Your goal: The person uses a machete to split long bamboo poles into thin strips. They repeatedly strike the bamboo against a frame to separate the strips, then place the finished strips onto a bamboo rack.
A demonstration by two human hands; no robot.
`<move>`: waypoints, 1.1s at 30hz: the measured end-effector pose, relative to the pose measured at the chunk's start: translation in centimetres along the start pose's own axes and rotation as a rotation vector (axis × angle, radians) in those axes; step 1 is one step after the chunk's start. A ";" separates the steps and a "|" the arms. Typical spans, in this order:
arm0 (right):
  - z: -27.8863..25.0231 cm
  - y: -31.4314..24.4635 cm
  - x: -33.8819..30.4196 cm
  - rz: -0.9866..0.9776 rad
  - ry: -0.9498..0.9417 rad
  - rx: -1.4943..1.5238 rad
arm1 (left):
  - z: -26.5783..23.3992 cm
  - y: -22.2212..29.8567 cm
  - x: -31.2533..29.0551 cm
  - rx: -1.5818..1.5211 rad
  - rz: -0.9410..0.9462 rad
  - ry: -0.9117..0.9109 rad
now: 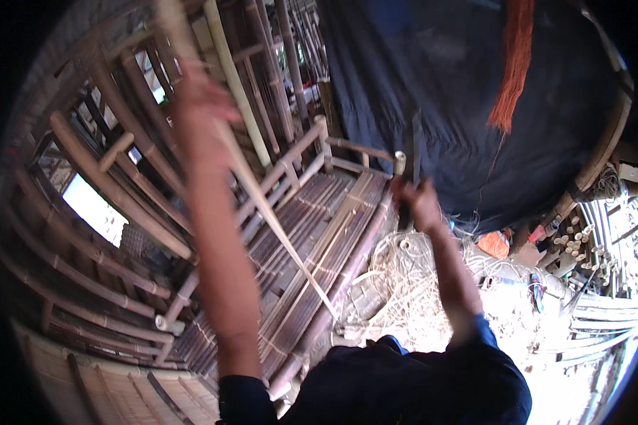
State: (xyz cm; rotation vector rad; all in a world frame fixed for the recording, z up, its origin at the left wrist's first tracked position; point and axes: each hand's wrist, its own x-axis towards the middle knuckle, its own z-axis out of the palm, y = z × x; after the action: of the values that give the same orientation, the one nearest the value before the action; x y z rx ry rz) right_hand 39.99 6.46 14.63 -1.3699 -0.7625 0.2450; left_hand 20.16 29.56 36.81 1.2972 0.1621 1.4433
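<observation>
My left hand (204, 117), blurred by motion, is raised at the upper left and closed around a long pale bamboo strip (266, 210). The strip slants from the top edge down across a bamboo bench (309, 195), its thin lower end near the bench's front rail. Farther right, my right hand (424, 205) is closed on a long dark knife (416, 145), whose blade points upward. This hand is beyond the bench's front rail, apart from the strip. The knife's handle is mostly hidden by my fingers.
Loose pale shavings (411, 283) cover the floor right of the bench. A dark tarp (439, 92) hangs behind, with a bundle of orange fibres (512, 71) in front. Upright bamboo poles (237, 85) stand at left; cut bamboo (578, 241) is stacked at right.
</observation>
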 end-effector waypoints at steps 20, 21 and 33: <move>23.2 32.3 -3.5 0.878 0.145 0.661 | -43.8 -3.4 -21.2 0.803 -0.264 0.777; 23.5 34.4 -3.0 0.922 0.158 0.600 | -45.0 -4.7 -23.5 0.570 -0.282 0.794; 26.2 45.0 4.3 1.008 0.192 0.219 | -41.4 -3.9 -29.2 1.803 -0.195 -0.584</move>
State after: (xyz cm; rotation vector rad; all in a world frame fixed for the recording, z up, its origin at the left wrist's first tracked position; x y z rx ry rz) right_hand 39.08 39.45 -25.94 -1.4411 0.1719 0.9365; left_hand -15.57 30.82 0.74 2.8849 1.3400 0.3774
